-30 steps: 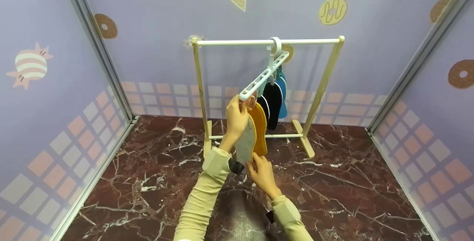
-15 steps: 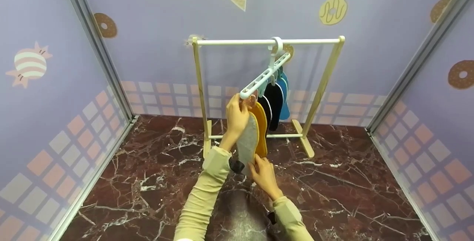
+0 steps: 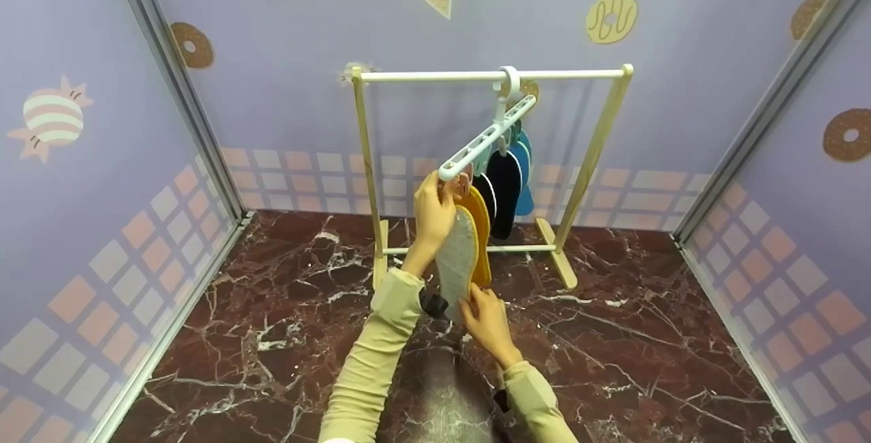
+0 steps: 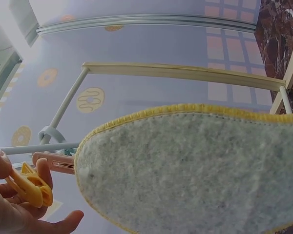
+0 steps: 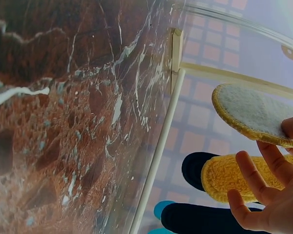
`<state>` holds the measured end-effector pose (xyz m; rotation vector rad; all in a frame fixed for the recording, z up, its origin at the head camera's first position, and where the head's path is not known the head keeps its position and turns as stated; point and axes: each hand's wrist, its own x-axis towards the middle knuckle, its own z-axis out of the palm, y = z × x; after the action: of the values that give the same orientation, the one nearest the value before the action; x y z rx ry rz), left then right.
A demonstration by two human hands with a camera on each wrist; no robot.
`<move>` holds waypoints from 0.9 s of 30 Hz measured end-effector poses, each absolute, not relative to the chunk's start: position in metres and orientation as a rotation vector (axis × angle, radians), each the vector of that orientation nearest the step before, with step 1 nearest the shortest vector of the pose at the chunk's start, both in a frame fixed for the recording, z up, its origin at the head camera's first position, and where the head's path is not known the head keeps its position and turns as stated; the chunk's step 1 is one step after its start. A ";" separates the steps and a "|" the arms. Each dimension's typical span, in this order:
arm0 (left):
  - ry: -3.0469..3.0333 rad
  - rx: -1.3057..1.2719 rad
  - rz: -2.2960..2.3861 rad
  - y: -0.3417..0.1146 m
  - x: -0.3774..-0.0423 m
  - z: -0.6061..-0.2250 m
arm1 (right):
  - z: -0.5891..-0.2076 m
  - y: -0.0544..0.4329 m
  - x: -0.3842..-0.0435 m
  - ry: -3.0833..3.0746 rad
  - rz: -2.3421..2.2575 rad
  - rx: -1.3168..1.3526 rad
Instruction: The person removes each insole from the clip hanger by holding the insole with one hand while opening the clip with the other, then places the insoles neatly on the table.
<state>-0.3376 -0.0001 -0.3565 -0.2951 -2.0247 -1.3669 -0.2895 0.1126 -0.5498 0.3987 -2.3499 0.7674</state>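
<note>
My left hand (image 3: 434, 215) is at the near end of the white clip hanger (image 3: 476, 145), pinching a yellow-orange clothespin (image 4: 31, 187) between thumb and fingers. Just past those fingertips is the rounded top of an insole (image 4: 185, 170), grey on this side with a yellow edge. Its lower part is pinched by my right hand (image 3: 486, 314), thumb on the grey face and the other fingers spread, as the right wrist view shows. Behind it hangs another insole (image 5: 229, 178), fuzzy and yellow. A pink clothespin (image 4: 56, 162) overlaps the grey insole's top end.
Black insoles (image 3: 505, 194) and blue insoles (image 3: 524, 184) hang farther back along the hanger. It hooks over the top bar (image 3: 435, 77) of a wooden rack (image 3: 367, 164) standing on a dark red marbled surface (image 3: 272, 361). Patterned walls (image 3: 272, 109) enclose the space.
The grey insole has swung slightly right with my right hand, and more of its grey face shows. My left hand stays at the hanger's near end.
</note>
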 end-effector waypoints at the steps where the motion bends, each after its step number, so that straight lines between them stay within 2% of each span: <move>1: -2.024 -0.294 -1.367 0.000 -0.338 -0.357 | -0.550 0.113 -0.289 -2.347 0.767 0.399; 27: -1.969 -0.321 -1.372 -0.002 -0.341 -0.358 | -0.554 0.126 -0.291 -2.337 0.823 0.365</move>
<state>-0.3410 -0.0016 -0.3578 -0.3208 -1.9694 -1.3721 -0.2910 0.1262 -0.5536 0.3647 -2.3371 0.8233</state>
